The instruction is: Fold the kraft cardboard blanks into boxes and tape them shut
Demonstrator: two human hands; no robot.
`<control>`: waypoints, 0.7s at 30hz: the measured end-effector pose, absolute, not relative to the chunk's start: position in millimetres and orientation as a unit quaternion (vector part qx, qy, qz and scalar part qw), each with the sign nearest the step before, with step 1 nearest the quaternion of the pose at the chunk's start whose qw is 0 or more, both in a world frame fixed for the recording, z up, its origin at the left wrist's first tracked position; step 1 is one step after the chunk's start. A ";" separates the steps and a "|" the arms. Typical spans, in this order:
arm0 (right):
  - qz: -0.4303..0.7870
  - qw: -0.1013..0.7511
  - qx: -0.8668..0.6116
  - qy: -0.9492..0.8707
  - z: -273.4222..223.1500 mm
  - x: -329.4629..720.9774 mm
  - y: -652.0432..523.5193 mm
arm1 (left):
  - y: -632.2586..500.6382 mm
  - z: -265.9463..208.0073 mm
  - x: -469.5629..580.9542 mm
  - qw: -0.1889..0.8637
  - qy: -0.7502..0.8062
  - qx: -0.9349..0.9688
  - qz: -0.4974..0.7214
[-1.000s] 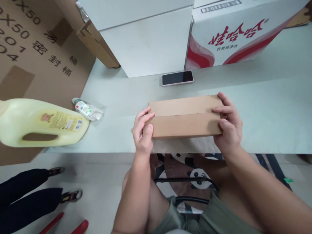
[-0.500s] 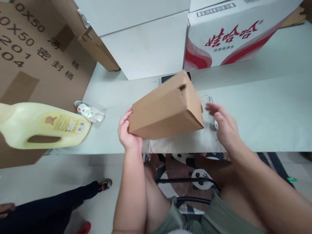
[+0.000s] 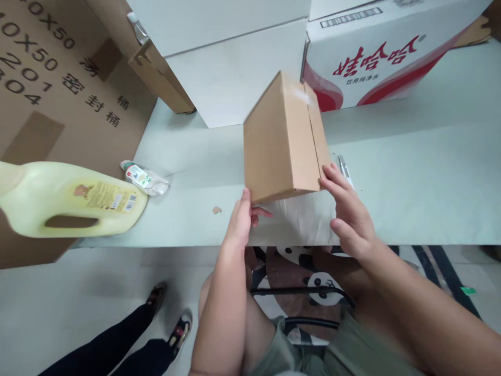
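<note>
A closed brown cardboard box (image 3: 270, 151) is held tilted over the table, its seamed and taped narrow side facing up and right. My left hand (image 3: 240, 219) grips its lower left corner, thumb on the near side and fingers underneath. At the lower right edge, the fingertips of my right hand (image 3: 348, 214) touch the box. That hand's fingers are stretched out and its thumb stands apart. Just beyond the right hand lies a slim silver-and-white tool (image 3: 345, 168), partly hidden by the fingers, its kind unclear. A small brown scrap (image 3: 216, 210) lies left of my left hand.
On the left are a pale yellow jug (image 3: 58, 198), a crumpled clear plastic bottle (image 3: 146, 179) and a large carton (image 3: 74, 104). White boxes (image 3: 242, 73) and a red-and-white carton (image 3: 376, 68) stand along the back. Another person's legs (image 3: 129, 334) show below the table's left side.
The box has turned from lying lengthwise to standing more upright, showing its seamed side. My left hand moved right with it. My right hand came in to touch it. The other person's feet shifted.
</note>
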State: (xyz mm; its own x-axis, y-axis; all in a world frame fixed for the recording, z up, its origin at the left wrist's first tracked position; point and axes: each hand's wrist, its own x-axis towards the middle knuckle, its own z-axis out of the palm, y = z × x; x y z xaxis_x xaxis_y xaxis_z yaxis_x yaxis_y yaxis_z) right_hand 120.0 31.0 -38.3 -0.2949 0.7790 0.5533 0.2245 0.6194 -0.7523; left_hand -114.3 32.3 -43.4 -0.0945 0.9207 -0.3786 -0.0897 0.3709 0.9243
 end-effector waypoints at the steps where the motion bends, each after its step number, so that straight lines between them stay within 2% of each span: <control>1: 0.271 0.508 -0.340 -0.744 -39.0 121.6 31.9 | 30.2 -41.4 -112.2 0.602 0.589 0.366 0.396; 5: 0.223 0.580 -0.373 -0.689 -44.0 127.2 36.1 | 20.7 -36.1 -108.1 0.683 0.524 0.479 0.173; 7: 0.210 0.579 -0.387 -0.687 -44.7 128.1 37.6 | 17.8 -37.0 -109.9 0.652 0.527 0.534 0.108; 9: 0.214 0.543 -0.382 -0.716 -43.1 126.5 38.0 | 17.9 -39.6 -114.9 0.553 0.592 0.560 0.174; 11: 0.218 0.513 -0.353 -0.752 -39.6 121.9 36.8 | 20.9 -42.3 -122.1 0.386 0.655 0.538 0.363; 13: 0.224 0.506 -0.310 -0.773 -35.1 115.2 33.8 | 25.5 -44.3 -129.1 0.210 0.635 0.513 0.539; 14: 0.232 0.505 -0.293 -0.778 -32.5 111.9 31.7 | 27.9 -45.0 -131.6 0.145 0.603 0.525 0.583; 16: 0.250 0.495 -0.268 -0.788 -27.4 107.1 27.8 | 31.7 -46.6 -133.1 0.081 0.546 0.591 0.588; 18: 0.254 0.493 -0.267 -0.788 -22.8 108.1 27.3 | 34.0 -48.5 -129.4 0.070 0.526 0.644 0.550; 21: 0.195 0.529 -0.412 -0.716 -20.5 122.7 37.1 | 35.7 -51.1 -118.8 0.064 0.526 0.650 0.545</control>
State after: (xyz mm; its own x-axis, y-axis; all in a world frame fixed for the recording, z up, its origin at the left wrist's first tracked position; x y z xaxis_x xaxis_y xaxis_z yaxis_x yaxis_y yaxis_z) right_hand 122.7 37.1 -20.5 -0.1010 0.7959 0.5970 0.3825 0.5850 -0.7152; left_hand -118.8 35.7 -51.1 -0.1474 0.7529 0.6414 0.6137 -0.4390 0.6563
